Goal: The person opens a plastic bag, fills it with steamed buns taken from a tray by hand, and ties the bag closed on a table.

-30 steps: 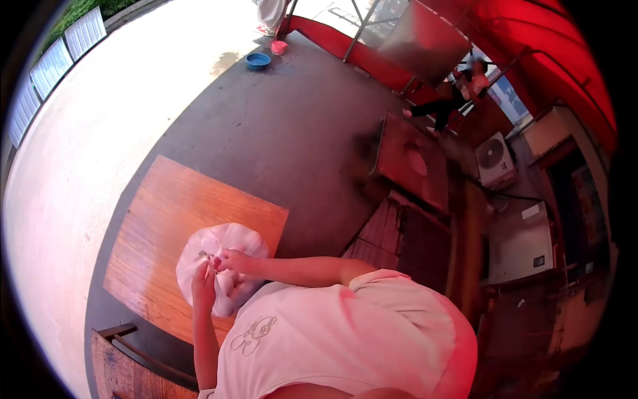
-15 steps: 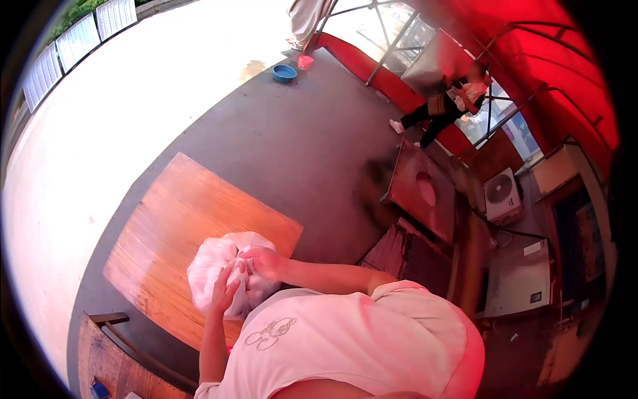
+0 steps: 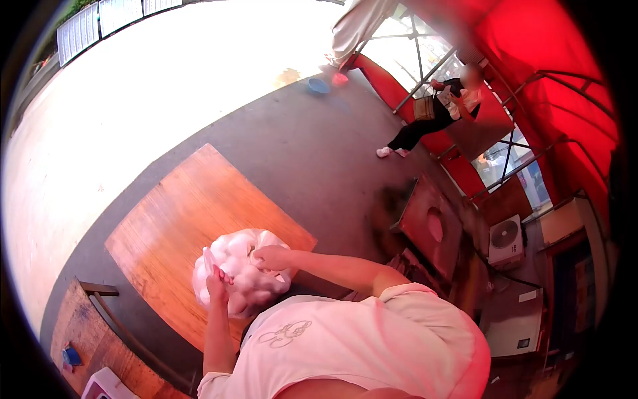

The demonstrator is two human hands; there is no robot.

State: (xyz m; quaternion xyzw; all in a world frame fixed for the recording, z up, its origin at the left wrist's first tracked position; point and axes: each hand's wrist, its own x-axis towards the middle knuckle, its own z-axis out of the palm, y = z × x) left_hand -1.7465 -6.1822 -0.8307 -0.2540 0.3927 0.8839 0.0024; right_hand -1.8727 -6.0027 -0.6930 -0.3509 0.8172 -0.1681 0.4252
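A bulging, lumpy white plastic bag (image 3: 256,282) sits at the near edge of a wooden table (image 3: 193,206), close against my front. My left hand (image 3: 217,284) is closed on the bag's left side, and a white strip of plastic sticks up above the fingers. On the bag's upper right, my right hand (image 3: 272,257) pinches the plastic, and the forearm reaches in from the right. Rounded shapes press out through the bag, but what is inside cannot be made out.
At lower left stands a worn wooden table (image 3: 86,326) with a small blue item (image 3: 71,356) and a white-and-purple box (image 3: 106,386). Another person (image 3: 442,113) is beyond a board with a round hole (image 3: 432,233). A blue basin (image 3: 318,86) lies on the floor.
My left hand has gone from spread fingers to a closed grip on the bag. The bag looks opened out and lumpier. My view has turned, and the other person has shifted posture.
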